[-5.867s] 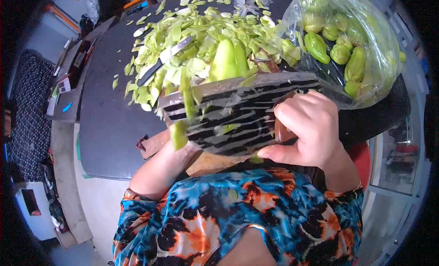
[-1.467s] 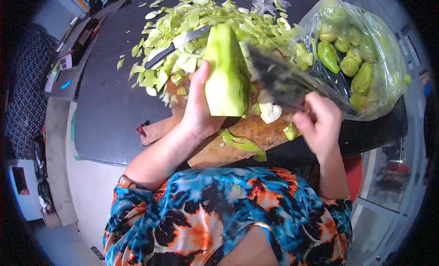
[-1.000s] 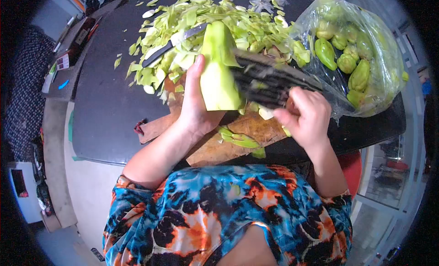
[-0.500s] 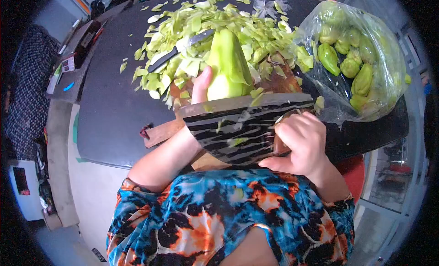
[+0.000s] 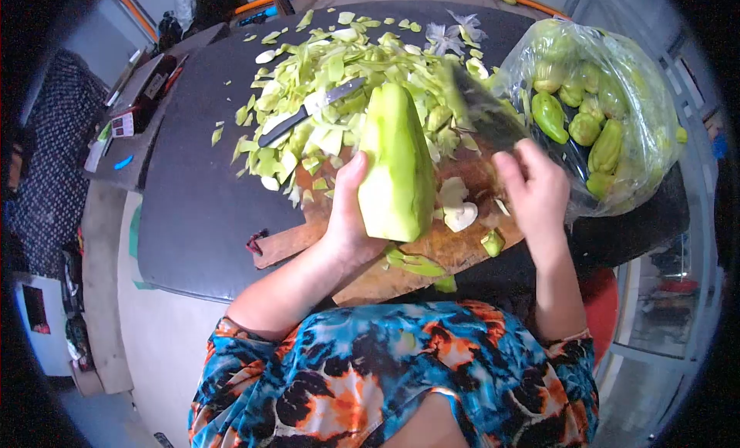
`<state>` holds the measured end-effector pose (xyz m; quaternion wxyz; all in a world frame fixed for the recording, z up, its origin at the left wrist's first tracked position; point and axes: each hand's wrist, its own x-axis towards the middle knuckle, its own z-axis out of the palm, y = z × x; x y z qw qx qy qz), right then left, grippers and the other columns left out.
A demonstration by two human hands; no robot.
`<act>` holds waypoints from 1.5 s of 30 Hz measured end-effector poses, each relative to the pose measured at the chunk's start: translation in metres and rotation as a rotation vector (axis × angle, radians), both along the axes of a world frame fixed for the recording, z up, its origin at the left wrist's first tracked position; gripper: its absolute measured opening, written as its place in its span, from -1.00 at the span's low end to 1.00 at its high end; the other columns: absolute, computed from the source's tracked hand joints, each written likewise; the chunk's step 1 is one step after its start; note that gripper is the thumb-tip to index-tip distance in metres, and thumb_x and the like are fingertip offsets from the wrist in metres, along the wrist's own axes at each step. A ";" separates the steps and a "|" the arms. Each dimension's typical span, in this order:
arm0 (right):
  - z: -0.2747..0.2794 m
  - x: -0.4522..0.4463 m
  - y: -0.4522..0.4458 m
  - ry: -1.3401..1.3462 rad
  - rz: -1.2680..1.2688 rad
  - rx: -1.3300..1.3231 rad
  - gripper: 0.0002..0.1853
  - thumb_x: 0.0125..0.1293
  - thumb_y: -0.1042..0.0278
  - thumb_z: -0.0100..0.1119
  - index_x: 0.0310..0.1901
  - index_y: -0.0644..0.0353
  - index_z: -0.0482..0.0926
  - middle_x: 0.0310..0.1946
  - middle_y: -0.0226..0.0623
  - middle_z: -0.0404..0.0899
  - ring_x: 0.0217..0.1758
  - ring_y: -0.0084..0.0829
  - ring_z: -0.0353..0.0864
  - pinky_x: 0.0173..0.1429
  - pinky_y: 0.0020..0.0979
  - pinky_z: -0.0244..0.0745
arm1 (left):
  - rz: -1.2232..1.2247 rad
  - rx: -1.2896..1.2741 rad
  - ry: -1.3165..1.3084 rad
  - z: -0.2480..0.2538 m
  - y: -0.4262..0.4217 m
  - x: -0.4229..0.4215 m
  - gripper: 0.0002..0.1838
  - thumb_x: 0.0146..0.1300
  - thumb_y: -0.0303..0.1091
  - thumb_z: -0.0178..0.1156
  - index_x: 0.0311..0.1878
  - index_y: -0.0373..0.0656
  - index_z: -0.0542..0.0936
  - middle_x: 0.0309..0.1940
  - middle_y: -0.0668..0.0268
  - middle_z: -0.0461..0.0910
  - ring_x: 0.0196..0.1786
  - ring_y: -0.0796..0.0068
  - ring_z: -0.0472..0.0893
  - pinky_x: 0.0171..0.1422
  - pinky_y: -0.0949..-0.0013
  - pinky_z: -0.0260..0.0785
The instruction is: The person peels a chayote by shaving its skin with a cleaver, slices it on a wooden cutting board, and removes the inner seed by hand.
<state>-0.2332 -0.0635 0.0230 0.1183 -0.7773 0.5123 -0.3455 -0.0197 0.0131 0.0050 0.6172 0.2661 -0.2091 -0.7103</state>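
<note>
Table (image 5: 193,171): dark-topped, strewn with loose flakes toward the far edge.
Board handle (image 5: 289,246): pointing toward the near-left corner of the table, with a dark reddish loop at the tip.
Small knife (image 5: 285,130): lying on the peelings, black grip toward the table's left edge, blade slanting away toward the far edge.
Peelings (image 5: 335,67): heaped across the far half of the table, spilling onto the far edge of the board.
Left hand (image 5: 351,205): wrapped around the green fruit, thumb up along the left side.
Green fruit (image 5: 397,178): held over the cutting board (image 5: 466,240), narrow end toward the table's far edge, broad end toward the near edge (contact with the wood, cannot tell).
Peel strips (image 5: 416,263): bunched by the board's near edge.
Pale slices (image 5: 460,215): lying on the board, just right of the fruit.
Large knife (image 5: 493,113): raised, blade blurred, apart from the fruit.
End piece (image 5: 492,243): sitting near the board's right edge.
Right hand (image 5: 536,186): closed on the large knife, grip hidden in the fist.
Plastic bag (image 5: 647,140): full of unpeeled fruits (image 5: 549,117), by the table's right edge.
</note>
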 end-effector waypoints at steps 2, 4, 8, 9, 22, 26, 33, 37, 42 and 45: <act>-0.005 -0.009 -0.007 -0.180 -0.002 -0.082 -0.64 0.26 0.14 0.26 -0.47 0.23 0.40 -0.69 -0.20 0.39 -0.64 -0.19 0.39 -0.50 -0.30 0.29 | -0.037 -0.060 0.049 -0.002 -0.002 0.002 -0.18 0.09 0.34 0.10 0.22 -0.17 0.35 -0.03 0.11 0.54 -0.07 0.22 0.60 0.00 0.18 0.49; -0.003 -0.014 -0.001 -0.228 0.057 -0.056 -0.65 0.24 0.16 0.27 -0.45 0.26 0.40 -0.67 -0.21 0.37 -0.65 -0.27 0.39 -0.50 -0.34 0.28 | -0.023 -0.057 0.084 -0.001 -0.004 0.004 -0.20 0.13 0.34 0.05 0.22 -0.16 0.35 -0.05 0.08 0.54 -0.09 0.17 0.60 0.01 0.12 0.49; 0.016 -0.010 0.020 -0.174 0.261 -0.069 -0.53 0.16 -0.01 0.31 -0.51 0.23 0.36 -0.67 -0.26 0.37 -0.63 -0.26 0.42 -0.50 -0.31 0.27 | 0.002 0.048 0.210 -0.001 -0.008 0.006 -0.21 0.17 0.38 -0.04 0.22 -0.11 0.35 -0.02 0.08 0.53 -0.02 0.15 0.57 0.06 0.07 0.46; 0.016 -0.007 0.022 -0.111 0.327 -0.105 -0.52 0.14 -0.05 0.31 -0.54 0.20 0.36 -0.69 -0.28 0.38 -0.63 -0.24 0.44 -0.50 -0.30 0.28 | -0.001 0.070 0.231 0.001 -0.008 0.007 -0.20 0.17 0.39 -0.05 0.23 -0.11 0.36 -0.01 0.09 0.52 0.00 0.15 0.56 0.07 0.07 0.45; 0.023 0.000 0.032 -0.134 0.403 -0.073 -0.47 0.12 -0.14 0.30 -0.57 0.19 0.36 -0.71 -0.28 0.32 -0.64 -0.20 0.40 -0.52 -0.28 0.23 | -0.026 0.104 0.390 -0.011 -0.013 0.015 -0.32 0.28 0.30 -0.12 0.25 -0.03 0.37 0.05 0.14 0.51 0.06 0.08 0.54 0.06 -0.18 0.43; 0.021 -0.005 0.033 0.059 0.497 -0.214 -0.45 0.07 -0.24 0.28 -0.56 0.14 0.36 -0.68 -0.29 0.34 -0.58 -0.21 0.44 -0.47 -0.25 0.25 | -0.019 0.193 0.385 -0.013 -0.015 0.018 -0.22 0.27 0.40 -0.20 0.29 -0.04 0.36 0.11 0.11 0.50 0.13 0.01 0.52 0.17 -0.14 0.41; 0.019 -0.002 0.053 0.266 0.623 -0.279 -0.47 0.01 -0.28 0.28 -0.53 0.08 0.40 -0.62 -0.39 0.40 -0.53 -0.32 0.46 -0.39 -0.32 0.30 | -0.109 0.118 0.414 -0.013 -0.017 0.014 -0.10 0.13 0.51 -0.06 0.14 -0.21 0.46 -0.05 0.11 0.57 -0.06 0.13 0.60 0.05 0.01 0.49; 0.019 0.003 0.057 0.295 0.637 -0.300 -0.48 0.02 -0.26 0.27 -0.52 0.08 0.40 -0.60 -0.41 0.39 -0.50 -0.35 0.44 -0.35 -0.34 0.29 | -0.044 0.152 0.274 -0.005 -0.015 0.012 -0.15 0.14 0.48 -0.05 0.10 -0.20 0.48 -0.12 0.13 0.58 -0.14 0.18 0.61 -0.02 0.08 0.51; 0.013 0.005 0.056 0.259 0.634 -0.326 -0.42 -0.07 -0.29 0.32 -0.52 0.16 0.44 -0.64 -0.35 0.34 -0.57 -0.29 0.39 -0.43 -0.32 0.21 | -0.052 0.160 0.244 -0.006 -0.016 0.011 -0.14 0.16 0.47 -0.08 0.08 -0.25 0.48 -0.19 0.07 0.59 -0.17 0.18 0.61 -0.04 0.13 0.51; 0.015 0.005 0.056 0.293 0.640 -0.307 -0.46 0.00 -0.29 0.28 -0.52 0.10 0.41 -0.63 -0.39 0.35 -0.54 -0.34 0.42 -0.39 -0.34 0.25 | -0.049 0.155 0.200 -0.004 -0.015 0.012 -0.14 0.18 0.46 -0.09 0.07 -0.27 0.48 -0.20 0.04 0.59 -0.17 0.18 0.62 -0.04 0.15 0.51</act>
